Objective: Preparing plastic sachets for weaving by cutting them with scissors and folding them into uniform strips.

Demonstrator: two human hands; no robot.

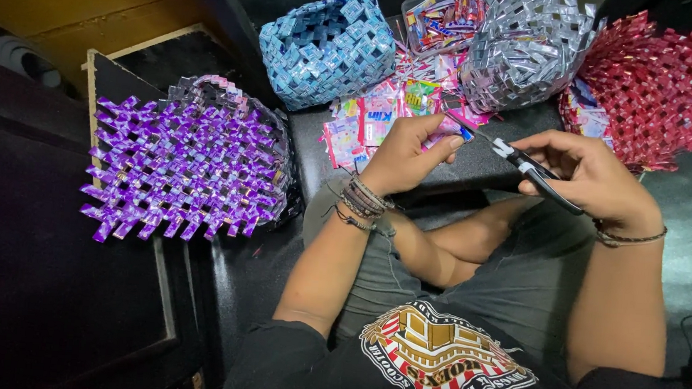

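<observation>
My left hand (pixel 411 152) pinches a small pink foil wrapper (pixel 449 128) between thumb and fingers. My right hand (pixel 588 176) grips black-handled scissors (pixel 533 171), whose blades point left and meet the wrapper's edge. Both hands hover above a dark tabletop (pixel 482 163), over my crossed legs. Beaded bracelets ring both wrists.
Loose colourful wrappers (pixel 369 121) lie spread behind my hands, beside a clear box of wrappers (pixel 443 18). Woven wrapper baskets surround them: purple (pixel 186 160) at left, blue (pixel 328 47), silver (pixel 526 47) and red (pixel 651 92) at the back.
</observation>
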